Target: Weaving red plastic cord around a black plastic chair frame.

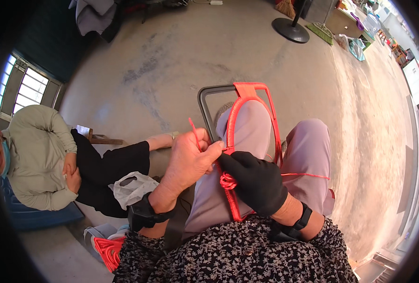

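Observation:
A dark frame (205, 101) with rounded corners rests over my lap, partly wrapped in red cord. Inside it curves a red-wrapped loop (233, 118). My left hand (190, 158), bare, is closed in a pinch at the frame's left side, and a short end of red cord (193, 128) sticks up from its fingers. Right beside it, my right hand (256, 181), in a black glove, closes round the wrapped side of the frame; its fingertips are partly hidden. Below the gloved fingers sits a small knotted bundle of red cord (228, 181). A strand of cord runs rightward across my leg.
At the left a seated person (40, 155) rests with hands together. A white plastic bag (133, 188) lies near my left forearm, and a hank of red cord (109, 252) is at the lower left. A round black stand base (290, 30) and a broom (320, 32) stand far right.

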Motion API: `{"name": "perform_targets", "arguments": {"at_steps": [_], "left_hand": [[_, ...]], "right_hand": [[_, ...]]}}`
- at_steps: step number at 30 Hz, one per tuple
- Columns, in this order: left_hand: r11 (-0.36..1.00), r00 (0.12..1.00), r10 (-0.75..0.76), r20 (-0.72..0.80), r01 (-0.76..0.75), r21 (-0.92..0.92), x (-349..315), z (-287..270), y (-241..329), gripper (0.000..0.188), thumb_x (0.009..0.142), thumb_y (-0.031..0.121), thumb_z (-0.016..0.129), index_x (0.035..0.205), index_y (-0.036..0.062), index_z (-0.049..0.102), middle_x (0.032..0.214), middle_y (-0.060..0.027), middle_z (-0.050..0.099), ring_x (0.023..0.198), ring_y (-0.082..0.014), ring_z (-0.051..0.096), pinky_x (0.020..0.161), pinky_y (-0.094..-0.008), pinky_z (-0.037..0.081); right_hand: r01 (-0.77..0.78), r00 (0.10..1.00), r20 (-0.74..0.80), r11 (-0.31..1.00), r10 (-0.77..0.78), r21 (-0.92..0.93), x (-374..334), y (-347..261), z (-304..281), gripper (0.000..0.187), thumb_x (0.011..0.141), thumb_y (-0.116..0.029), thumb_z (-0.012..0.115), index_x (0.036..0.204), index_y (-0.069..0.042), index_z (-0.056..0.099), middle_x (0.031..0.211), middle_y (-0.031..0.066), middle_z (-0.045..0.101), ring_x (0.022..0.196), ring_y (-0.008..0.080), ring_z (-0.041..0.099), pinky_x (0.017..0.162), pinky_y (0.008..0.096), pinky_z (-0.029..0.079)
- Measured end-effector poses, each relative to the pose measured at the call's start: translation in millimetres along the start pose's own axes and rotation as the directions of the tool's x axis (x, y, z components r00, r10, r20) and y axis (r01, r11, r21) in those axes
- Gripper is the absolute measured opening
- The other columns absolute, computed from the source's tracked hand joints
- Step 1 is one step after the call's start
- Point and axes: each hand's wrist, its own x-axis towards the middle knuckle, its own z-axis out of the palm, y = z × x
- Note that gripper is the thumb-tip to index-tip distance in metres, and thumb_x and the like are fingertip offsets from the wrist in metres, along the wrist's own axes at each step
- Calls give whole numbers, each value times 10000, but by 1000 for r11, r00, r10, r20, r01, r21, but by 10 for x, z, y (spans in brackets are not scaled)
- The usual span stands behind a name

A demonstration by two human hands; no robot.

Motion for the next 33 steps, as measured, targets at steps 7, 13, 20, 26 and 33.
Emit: {"name": "perform_targets", "arguments": {"at_steps": [7,13,20,26,33], "left_hand": [[942,993,119,4,-115,316,-56,-33,161,275,865,137,600,671,-30,499,497,-67,527,437,-134,552,428,-297,421],[934,985,149,85,-168,314,-102,-82,156,252,928,143,541,753,-38,542,548,-82,562,467,-148,583,461,-301,462],[989,978,146,149,-149,13,-130,-123,-197,214,963,158,548,849,-22,570,675,-42,624,578,-101,614,494,-253,468],[959,972,112,207,-50,-281,-171,-183,-430,146,966,137,539,907,3,553,805,-47,648,718,-120,647,601,-255,524],[819,935,57,349,156,-553,-162,-210,-497,148,966,155,515,918,17,539,936,-107,651,837,-187,655,783,-341,550]], "right_hand": [[28,998,65,993,-21,-113,-18,-53,-2,421,776,-142,615,1189,-134,534,859,30,536,582,177,601,459,318,480],[10,995,101,991,3,-133,-14,-83,-26,417,795,-153,609,1201,-118,524,906,47,537,637,191,610,490,326,495],[-27,993,112,997,36,-76,1,-138,-85,425,816,-219,627,1211,-113,509,992,53,551,673,203,629,515,345,509],[-91,985,145,996,92,-14,10,-167,-121,410,817,-214,633,1204,-130,524,1048,62,581,728,225,655,552,364,522],[-194,981,94,874,169,446,-108,23,-111,431,781,-119,684,1195,-125,565,1093,92,634,882,317,650,703,391,533]]}}
